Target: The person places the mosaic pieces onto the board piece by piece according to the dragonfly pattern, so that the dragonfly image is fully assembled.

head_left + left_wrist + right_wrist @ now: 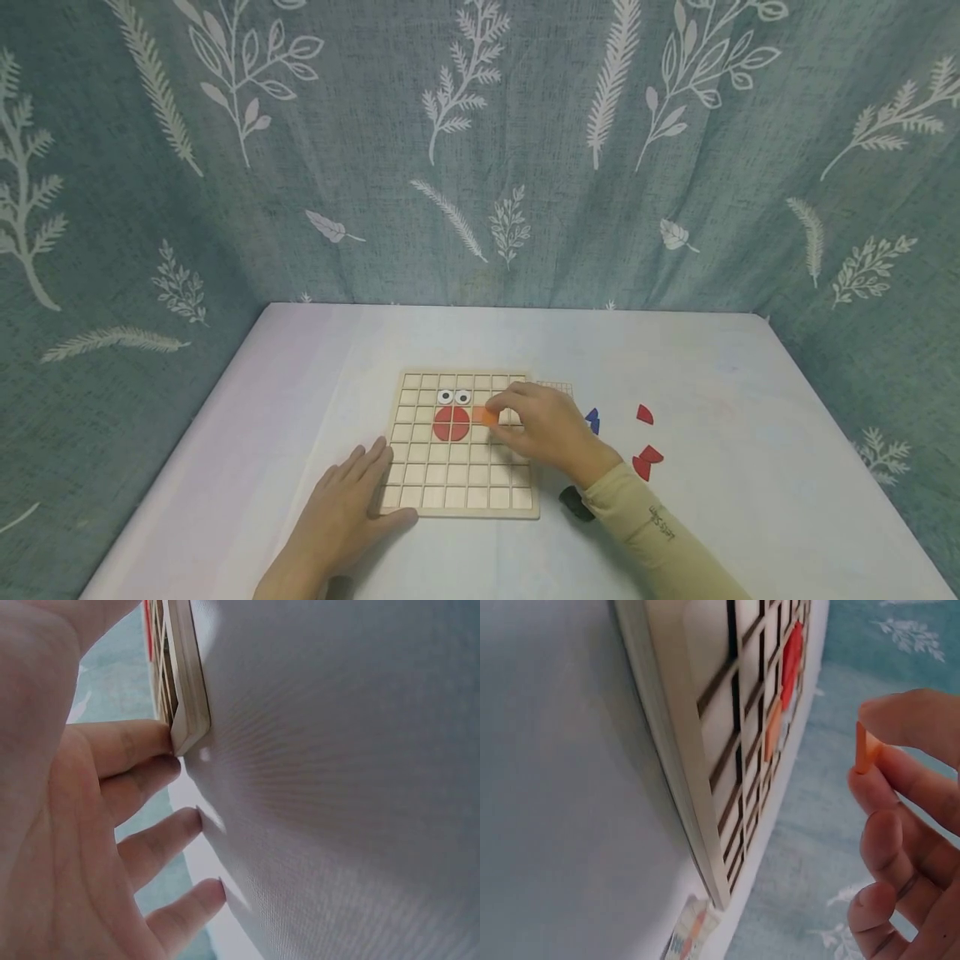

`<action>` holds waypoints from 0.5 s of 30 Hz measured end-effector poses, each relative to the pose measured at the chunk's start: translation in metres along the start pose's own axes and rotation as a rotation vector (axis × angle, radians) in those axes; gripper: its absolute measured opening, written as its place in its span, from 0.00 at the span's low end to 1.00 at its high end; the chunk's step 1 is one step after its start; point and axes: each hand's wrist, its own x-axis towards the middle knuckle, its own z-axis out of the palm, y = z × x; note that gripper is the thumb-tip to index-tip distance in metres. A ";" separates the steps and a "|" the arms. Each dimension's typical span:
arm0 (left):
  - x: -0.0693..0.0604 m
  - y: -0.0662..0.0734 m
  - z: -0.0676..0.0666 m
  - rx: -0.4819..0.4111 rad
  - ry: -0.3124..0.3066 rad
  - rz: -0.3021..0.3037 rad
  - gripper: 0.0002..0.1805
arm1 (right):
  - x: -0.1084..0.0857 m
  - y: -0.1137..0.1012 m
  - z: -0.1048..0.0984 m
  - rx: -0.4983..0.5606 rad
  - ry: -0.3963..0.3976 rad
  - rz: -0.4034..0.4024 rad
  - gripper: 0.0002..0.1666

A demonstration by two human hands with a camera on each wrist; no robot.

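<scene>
A wooden grid board (pixel 457 475) lies flat on the table. Four red quarter pieces form a red circle (pixel 452 423) in its cells, with two round eye pieces (pixel 454 397) just above. An orange piece (pixel 772 733) sits in a cell beside the circle. Over the board's right half, my right hand (pixel 543 429) pinches a small flat orange tile (pixel 864 748) between thumb and fingers, lifted clear of the grid. My left hand (pixel 337 508) rests at the board's lower left corner, its fingers spread and fairly straight, touching the edge.
Right of the board lie loose red quarter pieces (pixel 645 414) and blue pieces (pixel 592 421). A printed grid card (pixel 557 387) shows at the board's upper right. A dark object (pixel 576 503) is partly hidden by the right sleeve. A patterned curtain (pixel 480 167) stands behind the table.
</scene>
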 end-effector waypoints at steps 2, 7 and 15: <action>0.000 0.000 0.000 0.000 -0.003 -0.001 0.51 | 0.002 -0.001 0.004 -0.012 -0.038 0.013 0.09; 0.000 0.001 -0.001 0.003 -0.004 -0.001 0.51 | 0.006 -0.003 0.012 -0.066 -0.105 0.000 0.06; -0.001 0.000 -0.001 0.002 0.004 0.003 0.51 | 0.009 -0.006 0.019 -0.067 -0.212 0.021 0.05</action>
